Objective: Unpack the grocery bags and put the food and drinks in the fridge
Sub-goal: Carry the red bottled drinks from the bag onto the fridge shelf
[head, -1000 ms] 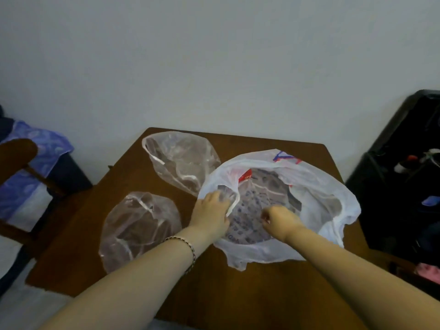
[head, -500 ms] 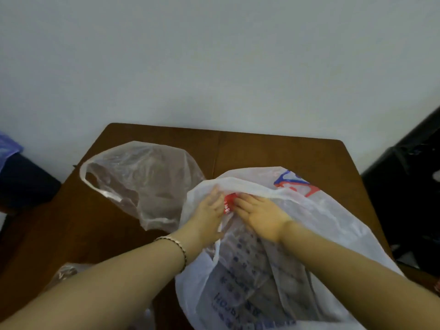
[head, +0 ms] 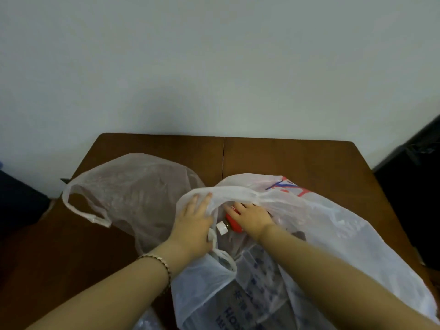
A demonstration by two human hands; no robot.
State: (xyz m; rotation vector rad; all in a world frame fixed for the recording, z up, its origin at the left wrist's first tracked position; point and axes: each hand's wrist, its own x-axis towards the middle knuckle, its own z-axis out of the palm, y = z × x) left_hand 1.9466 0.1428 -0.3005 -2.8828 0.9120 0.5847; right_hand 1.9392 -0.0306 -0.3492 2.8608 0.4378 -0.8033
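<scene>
Early days, we reckon: our left hand [head: 192, 225], fingers flat, spreads the rim of the white printed plastic grocery bag [head: 316, 225] on the brown wooden desk [head: 285, 158]. Our right hand [head: 252, 217] lies on a red-labelled, white-capped bottle [head: 230, 222] inside, grip unclear. Everything's left to fridge.

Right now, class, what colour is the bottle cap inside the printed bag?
The bottle cap is white, clearest in the head view.

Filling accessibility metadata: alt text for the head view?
Right hand inside a white printed grocery bag, on a red-labelled bottle with a white cap; left hand presses the bag's rim aside. A clear bag lies beside it on the brown table.
</scene>
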